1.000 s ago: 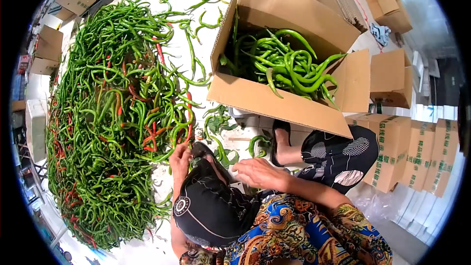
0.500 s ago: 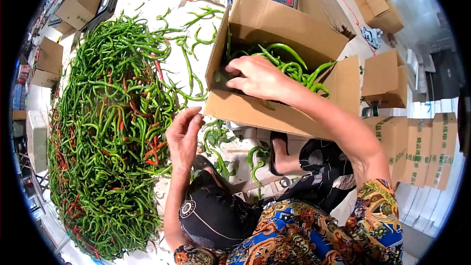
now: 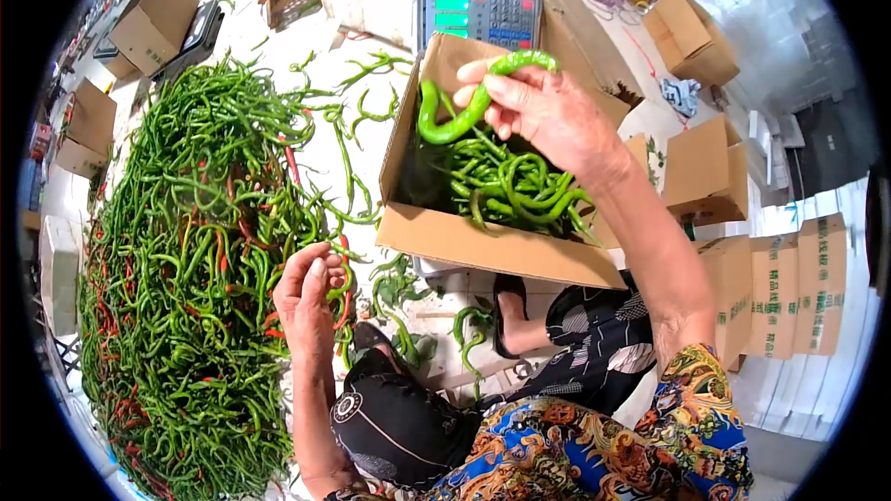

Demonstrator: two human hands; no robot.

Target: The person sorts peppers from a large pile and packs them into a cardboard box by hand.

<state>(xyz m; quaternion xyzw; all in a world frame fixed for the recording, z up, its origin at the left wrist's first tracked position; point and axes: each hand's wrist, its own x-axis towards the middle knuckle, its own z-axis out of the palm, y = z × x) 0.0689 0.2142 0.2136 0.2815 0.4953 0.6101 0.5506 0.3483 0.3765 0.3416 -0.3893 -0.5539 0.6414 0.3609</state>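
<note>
Holding curved green pepper above open box

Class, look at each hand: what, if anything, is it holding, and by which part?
The right hand holds a curved green pepper roughly around the middle of its length. Whether the left hand grips anything cannot be told.

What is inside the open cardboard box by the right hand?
Green peppers lie heaped inside the box. The right hand and the curved pepper it holds hide part of the interior; whatever lies beneath the heap cannot be seen.
</note>
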